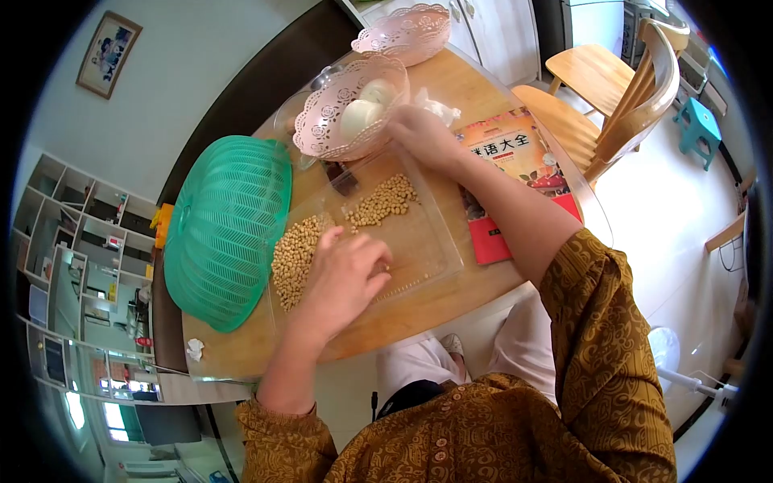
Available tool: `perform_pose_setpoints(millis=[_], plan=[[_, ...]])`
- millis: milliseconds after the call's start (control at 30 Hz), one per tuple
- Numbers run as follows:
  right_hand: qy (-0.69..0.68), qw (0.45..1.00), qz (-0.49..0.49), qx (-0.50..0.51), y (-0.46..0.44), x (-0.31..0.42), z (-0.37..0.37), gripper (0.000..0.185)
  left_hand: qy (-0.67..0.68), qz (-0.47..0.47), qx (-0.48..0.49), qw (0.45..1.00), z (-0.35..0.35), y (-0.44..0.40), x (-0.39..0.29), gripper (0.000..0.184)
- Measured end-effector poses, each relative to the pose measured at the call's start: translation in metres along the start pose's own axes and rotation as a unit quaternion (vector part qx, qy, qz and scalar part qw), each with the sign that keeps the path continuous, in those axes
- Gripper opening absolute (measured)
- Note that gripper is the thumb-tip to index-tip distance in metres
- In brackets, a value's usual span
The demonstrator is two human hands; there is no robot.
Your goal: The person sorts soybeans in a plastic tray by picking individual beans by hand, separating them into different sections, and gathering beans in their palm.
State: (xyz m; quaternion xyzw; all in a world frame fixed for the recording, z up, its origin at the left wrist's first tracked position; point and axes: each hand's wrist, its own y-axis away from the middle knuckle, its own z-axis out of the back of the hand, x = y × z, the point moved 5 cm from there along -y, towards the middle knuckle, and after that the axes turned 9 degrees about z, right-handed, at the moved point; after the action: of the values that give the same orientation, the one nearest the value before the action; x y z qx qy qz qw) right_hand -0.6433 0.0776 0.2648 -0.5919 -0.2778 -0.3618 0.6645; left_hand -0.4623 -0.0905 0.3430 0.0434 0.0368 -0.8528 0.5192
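A clear plastic tray (431, 233) on the wooden table holds two heaps of soybeans, a larger heap (296, 256) on the left and a smaller heap (385, 200) toward the back. My left hand (346, 272) is over the tray beside the larger heap, its fingers curled and a few beans showing by the thumb and fingertips. At the right rim of a pink openwork basket (322, 121), my right hand (423, 135) is closed, apparently on the rim; its fingertips are hidden. White rounded items (360, 117) lie inside this basket.
A green mesh food cover (229, 233) stands left of the tray. Behind is a second pink basket (407, 36). A book with a red lower cover (493, 241) lies on the right, and crumpled tissue (439, 106) sits near my right hand. Wooden chairs (636, 105) stand beyond.
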Motion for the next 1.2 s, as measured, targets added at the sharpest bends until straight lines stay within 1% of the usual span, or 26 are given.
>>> perform_pose_setpoints(millis=[33,67,200,300,400,500,600,667,733,800,833,900,933,1000,1033,1067,1100,1133,1200], plan=[[0.0,1.0,0.0,0.0,0.0,0.0,0.0,0.026,-0.016,-0.009,0.056,0.998,-0.007,-0.001,-0.004,0.018],[0.004,1.0,0.004,-0.003,0.0,0.001,0.0,0.026,-0.019,-0.001,0.062,0.998,-0.008,-0.003,-0.003,0.016],[0.005,1.0,0.01,-0.01,0.0,0.002,0.001,0.025,-0.031,-0.001,0.063,0.998,-0.014,-0.008,0.003,0.013],[-0.014,1.0,0.006,-0.012,0.0,-0.001,0.0,0.025,0.004,0.004,0.068,0.998,-0.021,-0.011,0.009,0.01],[0.005,1.0,0.016,-0.006,-0.001,-0.001,-0.001,0.025,0.012,-0.002,0.039,0.999,-0.022,-0.012,0.009,0.008],[0.005,1.0,0.003,-0.005,-0.001,-0.001,0.0,0.026,0.0,0.009,0.056,0.998,-0.022,-0.015,0.007,0.003],[0.004,1.0,-0.005,-0.001,0.0,0.002,0.002,0.026,-0.012,0.0,0.036,0.999,-0.021,-0.014,0.01,0.005],[0.011,1.0,-0.002,-0.008,0.001,0.005,0.003,0.026,-0.033,0.028,-0.121,0.992,0.002,-0.006,0.025,0.009],[0.014,1.0,0.0,-0.011,0.003,0.005,0.002,0.026,-0.086,0.101,-0.202,0.97,0.032,0.007,0.042,0.01],[-0.011,1.0,-0.021,-0.003,0.002,0.003,0.0,0.025,-0.121,0.175,-0.198,0.957,0.044,0.023,0.07,0.009],[-0.012,1.0,-0.02,-0.002,0.001,0.003,0.0,0.025,-0.122,0.176,-0.199,0.956,0.045,0.03,0.079,0.009],[-0.002,1.0,-0.012,-0.004,0.0,0.002,0.0,0.026,-0.227,0.201,-0.18,0.936,0.04,0.037,0.094,0.01],[-0.002,1.0,-0.012,-0.005,0.001,0.001,0.0,0.026,-0.228,0.2,-0.18,0.936,0.036,0.036,0.097,0.01],[-0.004,1.0,-0.004,-0.004,0.001,0.001,0.001,0.026,-0.187,0.09,-0.263,0.942,0.035,0.031,0.081,0.017],[-0.003,1.0,-0.003,-0.003,0.001,0.001,0.001,0.026,-0.186,0.09,-0.264,0.942,0.032,0.025,0.075,0.017],[-0.001,1.0,-0.007,-0.002,0.0,-0.002,0.0,0.026,-0.072,0.094,-0.225,0.967,0.026,0.014,0.068,0.02],[0.001,1.0,-0.011,-0.002,-0.001,-0.003,-0.001,0.026,0.044,0.095,-0.183,0.977,0.02,0.003,0.063,0.022],[0.002,1.0,-0.009,-0.002,-0.001,-0.002,-0.001,0.026,0.045,0.095,-0.185,0.977,0.018,-0.006,0.059,0.022],[0.012,1.0,0.015,-0.02,0.001,0.003,0.002,0.026,-0.055,0.025,-0.144,0.988,0.008,-0.026,0.047,0.024]])
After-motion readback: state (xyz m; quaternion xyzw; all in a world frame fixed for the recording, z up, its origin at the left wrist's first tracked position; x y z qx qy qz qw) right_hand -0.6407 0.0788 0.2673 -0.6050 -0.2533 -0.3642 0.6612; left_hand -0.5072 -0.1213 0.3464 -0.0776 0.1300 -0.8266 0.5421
